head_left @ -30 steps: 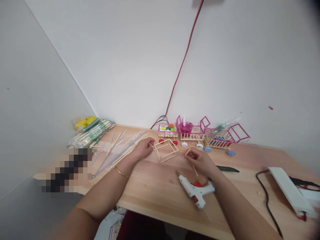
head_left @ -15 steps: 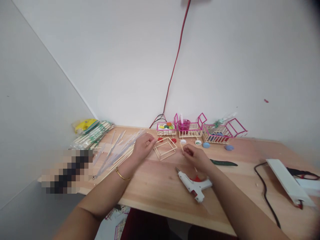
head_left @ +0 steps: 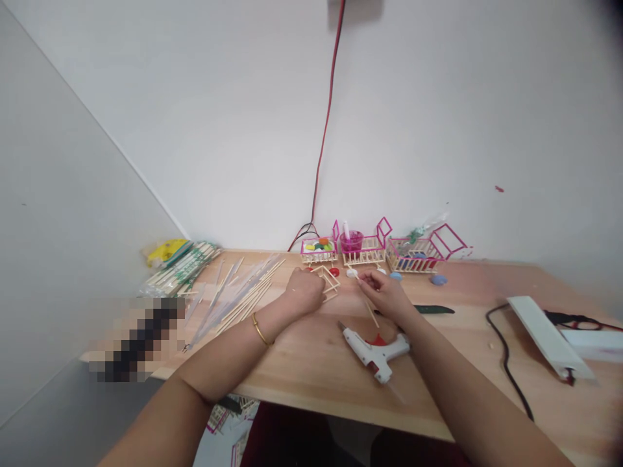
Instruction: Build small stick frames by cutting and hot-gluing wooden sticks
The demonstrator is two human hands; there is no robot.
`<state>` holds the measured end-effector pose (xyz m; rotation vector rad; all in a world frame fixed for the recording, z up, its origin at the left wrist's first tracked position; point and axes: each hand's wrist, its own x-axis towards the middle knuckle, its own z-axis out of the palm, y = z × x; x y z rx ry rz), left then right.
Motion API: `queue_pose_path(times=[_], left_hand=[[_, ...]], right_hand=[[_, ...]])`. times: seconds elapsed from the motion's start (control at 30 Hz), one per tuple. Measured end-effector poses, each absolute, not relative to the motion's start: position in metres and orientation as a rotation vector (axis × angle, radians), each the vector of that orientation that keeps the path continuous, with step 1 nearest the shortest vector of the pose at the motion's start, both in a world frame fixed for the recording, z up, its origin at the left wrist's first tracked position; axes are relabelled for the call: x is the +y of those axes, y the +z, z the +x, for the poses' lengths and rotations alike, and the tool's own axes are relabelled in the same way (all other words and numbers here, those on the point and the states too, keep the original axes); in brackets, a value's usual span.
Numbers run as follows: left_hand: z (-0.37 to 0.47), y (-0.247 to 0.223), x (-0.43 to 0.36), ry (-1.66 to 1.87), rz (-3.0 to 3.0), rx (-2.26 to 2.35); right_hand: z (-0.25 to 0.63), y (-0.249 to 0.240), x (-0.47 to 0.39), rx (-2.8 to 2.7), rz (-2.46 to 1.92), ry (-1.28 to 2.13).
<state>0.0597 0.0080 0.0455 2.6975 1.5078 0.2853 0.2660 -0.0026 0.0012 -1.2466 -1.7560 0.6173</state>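
My left hand (head_left: 305, 290), with a gold bangle at the wrist, is closed at the left side of a small frame of thin sticks (head_left: 331, 280) and covers part of it. Whether its fingers grip the frame is hidden. Just right of the frame, my right hand (head_left: 377, 287) pinches a thin wooden stick (head_left: 372, 313) that slants down past the fingers. Below that hand a white glue gun (head_left: 376, 353) lies on its side, nozzle toward the upper left. Loose sticks (head_left: 248, 298) lie left of my left hand.
Three small pink-edged stick carts (head_left: 318, 250), (head_left: 365, 251), (head_left: 413, 255) stand by the wall. Bagged sticks (head_left: 182, 269) lie at the back left. A green-black knife-like object (head_left: 435, 309), a white power strip (head_left: 548, 337) and its black cable (head_left: 506, 357) are on the right.
My left hand has moved right and down onto the frame, its fingers now curled. My right hand has risen slightly with the stick. The camera view has shifted a little.
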Motion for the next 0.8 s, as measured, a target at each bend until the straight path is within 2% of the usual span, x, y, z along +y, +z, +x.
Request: queue_pose_path(times=[0.1,0.3,0.57,0.8], left_hand=[[0.06,0.046,0.008,0.254,2.695,1.531],[0.049,0.059,0.008,0.568,2.472,1.541],[0.041,0.051,0.008,0.942,1.452,1.217],[0.042,0.033,0.007,0.924,1.092,1.138]], right_hand=[[0.266,0.004,-0.004,-1.752,-1.239,0.618],[0.267,0.007,-0.006,-1.71,-1.21,0.611],[0.268,0.016,-0.01,-1.637,-1.172,0.435],[0.267,0.016,-0.011,-1.75,-1.137,0.34]])
